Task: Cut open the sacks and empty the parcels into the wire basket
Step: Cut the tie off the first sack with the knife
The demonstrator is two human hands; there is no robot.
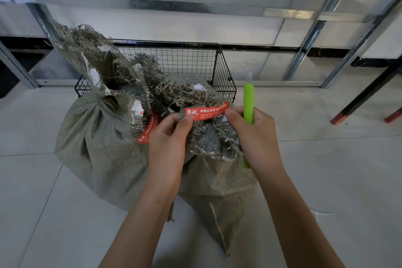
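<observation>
Two woven sacks are sitting on the tiled floor point(326, 180), touching each other. Both are leaning against the front of the black wire basket point(224, 72), which is standing just behind them. The left sack point(97, 137) is tied at the neck, with its frayed top rising above the knot. A second red strip point(148, 128) is hanging at its right side. The right sack point(217, 176) is lying nearer the person, and its ragged, bunched neck is turning up between the two hands.

The left grip point(167, 137) is curling around that bunched neck. Its thumb and fingers are pinching the left end of the red strip point(206, 111), which is printed with white characters and is running across the neck. The right grip point(254, 135) is closing around a green cutter point(248, 102) and holding it upright with its pale tip pointing up, beside the basket's right corner. The thumb and forefinger of the same grip are also pinching the right end of the red strip. Whether a blade is out is not clear.

A metal rack point(304, 54) is standing along the wall behind the basket. A black leg point(365, 95) with a red foot is slanting down to the floor at the far right.
</observation>
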